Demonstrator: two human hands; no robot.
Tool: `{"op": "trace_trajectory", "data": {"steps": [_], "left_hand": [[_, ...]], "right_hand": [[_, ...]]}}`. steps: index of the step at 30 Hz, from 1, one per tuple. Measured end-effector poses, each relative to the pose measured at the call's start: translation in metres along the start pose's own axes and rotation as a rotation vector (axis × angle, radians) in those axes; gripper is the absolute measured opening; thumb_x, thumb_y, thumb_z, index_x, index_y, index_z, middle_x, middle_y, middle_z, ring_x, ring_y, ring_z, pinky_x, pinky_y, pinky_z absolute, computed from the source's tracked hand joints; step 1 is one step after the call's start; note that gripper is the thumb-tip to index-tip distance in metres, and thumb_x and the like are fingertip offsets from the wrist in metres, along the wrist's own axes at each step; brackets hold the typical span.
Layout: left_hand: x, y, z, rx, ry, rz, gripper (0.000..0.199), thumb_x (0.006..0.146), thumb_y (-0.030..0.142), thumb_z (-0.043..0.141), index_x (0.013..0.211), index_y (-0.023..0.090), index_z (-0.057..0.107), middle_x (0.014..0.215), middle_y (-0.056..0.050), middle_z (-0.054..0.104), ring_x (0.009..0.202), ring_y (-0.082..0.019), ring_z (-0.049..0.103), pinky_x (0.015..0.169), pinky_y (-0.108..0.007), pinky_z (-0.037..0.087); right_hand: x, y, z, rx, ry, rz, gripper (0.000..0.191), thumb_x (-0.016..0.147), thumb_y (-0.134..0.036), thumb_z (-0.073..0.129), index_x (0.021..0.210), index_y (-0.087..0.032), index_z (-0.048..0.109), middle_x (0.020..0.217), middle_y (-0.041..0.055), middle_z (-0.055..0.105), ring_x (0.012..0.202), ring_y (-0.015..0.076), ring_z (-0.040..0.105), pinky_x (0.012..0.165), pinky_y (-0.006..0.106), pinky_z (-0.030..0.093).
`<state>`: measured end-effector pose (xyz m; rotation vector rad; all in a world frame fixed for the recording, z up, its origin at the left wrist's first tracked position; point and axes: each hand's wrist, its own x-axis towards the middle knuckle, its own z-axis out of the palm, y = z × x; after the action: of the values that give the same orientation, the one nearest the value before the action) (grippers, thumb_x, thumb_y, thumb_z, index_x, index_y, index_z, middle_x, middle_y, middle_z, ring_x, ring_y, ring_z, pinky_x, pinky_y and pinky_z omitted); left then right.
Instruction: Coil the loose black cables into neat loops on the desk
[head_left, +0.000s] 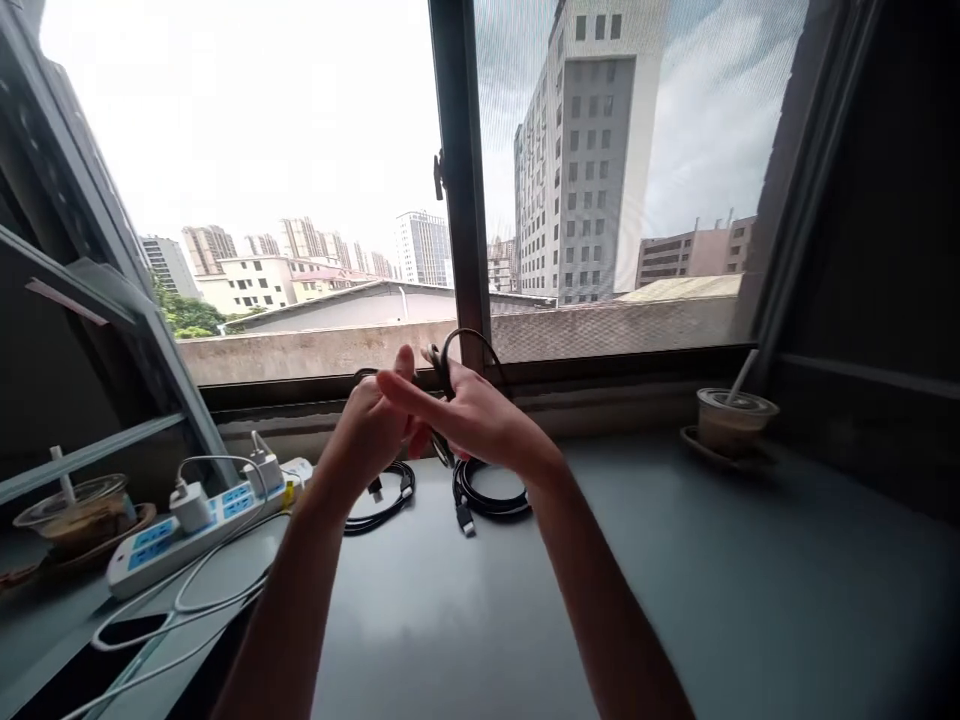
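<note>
Above the grey table, both my hands are together around a black cable, part of which arcs up over my right hand. My right hand is closed on it, with the thumb stretched across toward the other hand. My left hand is closed on the cable as well, thumb pointing up; most of its fingers are hidden. Below them on the table lie two coiled black cables: a left coil, partly behind my left wrist, and a right coil with a pale-tipped plug at its front.
A white power strip with plugged-in chargers and loose white cords lies on the left. Lidded cups with straws stand at the far left and back right. A dark-framed window rises behind the grey table.
</note>
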<state>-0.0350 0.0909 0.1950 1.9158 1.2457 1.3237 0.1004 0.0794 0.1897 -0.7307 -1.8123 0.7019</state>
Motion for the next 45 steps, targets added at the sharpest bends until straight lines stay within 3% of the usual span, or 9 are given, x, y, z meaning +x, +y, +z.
{"op": "trace_trajectory", "data": {"steps": [4, 8, 15, 21, 28, 33, 35, 38, 45], "left_hand": [[0.002, 0.001, 0.0, -0.053, -0.196, 0.008, 0.071, 0.08, 0.068, 0.03, 0.033, 0.018, 0.046, 0.027, -0.004, 0.037, 0.021, -0.008, 0.031, 0.025, -0.02, 0.02], [-0.002, 0.007, -0.009, -0.03, -0.313, 0.122, 0.065, 0.078, 0.068, 0.035, 0.038, 0.018, 0.052, 0.032, -0.003, 0.039, 0.027, -0.011, 0.041, 0.033, -0.023, 0.036], [-0.025, 0.021, -0.016, 0.034, -0.219, 0.274, 0.028, 0.07, 0.041, 0.066, 0.09, 0.021, 0.07, 0.046, -0.001, 0.057, 0.04, -0.015, 0.053, 0.04, -0.022, 0.041], [-0.04, 0.035, -0.024, -0.043, -0.206, 0.263, 0.022, 0.065, 0.029, 0.071, 0.085, 0.02, 0.072, 0.055, -0.003, 0.063, 0.051, -0.017, 0.059, 0.043, -0.021, 0.043], [-0.04, 0.041, -0.027, -0.196, 0.081, 0.315, 0.051, 0.053, 0.009, 0.073, 0.101, 0.024, 0.066, 0.097, -0.005, 0.066, 0.097, -0.025, 0.061, 0.06, -0.022, 0.051], [-0.029, 0.026, -0.019, -0.063, -0.125, 0.475, 0.056, 0.06, 0.018, 0.074, 0.113, 0.026, 0.059, 0.105, -0.004, 0.064, 0.099, -0.022, 0.059, 0.075, -0.024, 0.049], [-0.02, 0.015, -0.015, 0.01, -0.188, 0.51, 0.039, 0.071, 0.024, 0.067, 0.109, 0.022, 0.06, 0.092, -0.002, 0.066, 0.085, -0.017, 0.061, 0.071, -0.022, 0.047], [-0.006, 0.001, -0.009, 0.036, -0.088, 0.487, 0.017, 0.079, 0.031, 0.058, 0.085, 0.017, 0.065, 0.07, -0.001, 0.063, 0.063, -0.012, 0.057, 0.056, -0.021, 0.041], [0.006, -0.006, -0.002, -0.368, 0.035, 0.235, 0.044, 0.079, 0.037, 0.058, 0.041, 0.019, 0.045, 0.036, 0.003, 0.043, 0.047, -0.011, 0.057, 0.054, -0.022, 0.043]], "right_hand": [[-0.01, -0.006, -0.011, -0.045, -0.211, -0.011, 0.034, 0.066, -0.045, 0.069, 0.081, -0.017, 0.058, 0.058, -0.0013, 0.059, 0.049, 0.0108, 0.054, 0.041, 0.019, 0.037], [-0.011, -0.007, -0.023, -0.153, -0.112, -0.041, 0.017, 0.072, -0.034, 0.063, 0.074, -0.018, 0.058, 0.056, -0.0034, 0.056, 0.051, 0.0103, 0.055, 0.045, 0.019, 0.037], [-0.013, -0.011, -0.032, -0.139, 0.056, -0.006, 0.016, 0.073, -0.029, 0.062, 0.084, -0.017, 0.063, 0.063, -0.0016, 0.059, 0.045, 0.0079, 0.05, 0.046, 0.021, 0.04], [-0.017, -0.01, -0.04, -0.264, 0.107, -0.01, 0.018, 0.075, -0.023, 0.057, 0.089, -0.018, 0.066, 0.07, 0.0003, 0.062, 0.059, 0.0118, 0.055, 0.054, 0.023, 0.042], [-0.012, -0.009, -0.034, -0.429, 0.149, 0.007, 0.021, 0.073, -0.015, 0.052, 0.084, -0.019, 0.069, 0.074, 0.0017, 0.064, 0.072, 0.0157, 0.056, 0.066, 0.026, 0.042], [-0.02, -0.023, -0.024, -0.395, 0.137, -0.041, 0.024, 0.072, -0.016, 0.052, 0.087, -0.019, 0.07, 0.06, -0.0003, 0.058, 0.059, 0.0137, 0.051, 0.053, 0.024, 0.037], [-0.022, -0.027, -0.022, -0.345, 0.179, -0.057, 0.023, 0.072, -0.016, 0.052, 0.085, -0.019, 0.071, 0.052, -0.0023, 0.051, 0.05, 0.0108, 0.045, 0.048, 0.022, 0.033], [-0.022, -0.031, -0.022, -0.26, 0.305, -0.063, 0.018, 0.071, -0.017, 0.055, 0.08, -0.019, 0.071, 0.048, -0.0037, 0.047, 0.044, 0.0077, 0.038, 0.043, 0.021, 0.028], [-0.007, -0.019, -0.022, 0.028, 0.47, -0.106, 0.017, 0.068, -0.021, 0.059, 0.082, -0.02, 0.068, 0.044, -0.0068, 0.04, 0.039, 0.0059, 0.033, 0.038, 0.02, 0.024]]}}
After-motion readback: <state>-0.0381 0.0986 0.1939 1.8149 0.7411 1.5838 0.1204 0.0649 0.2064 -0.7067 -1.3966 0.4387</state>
